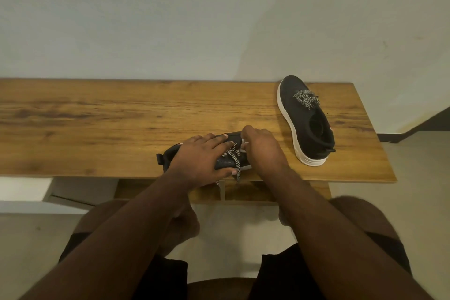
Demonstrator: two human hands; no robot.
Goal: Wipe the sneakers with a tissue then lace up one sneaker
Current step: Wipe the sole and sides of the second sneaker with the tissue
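Now the left hand (pixel 204 156) lies spread on the near sneaker (pixel 225 162) at the table's (pixel 97 117) front edge; the right hand (pixel 261 147) pinches something white there, probably tissue, so wiping seems underway, lacing ahead.

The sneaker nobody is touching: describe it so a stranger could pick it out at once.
Start at the long wooden table against the pale wall and go to its right end. There a black sneaker with a white sole stands alone, toe toward the wall, its speckled laces tied. The other sneaker lies at the near edge under the left hand and right hand.
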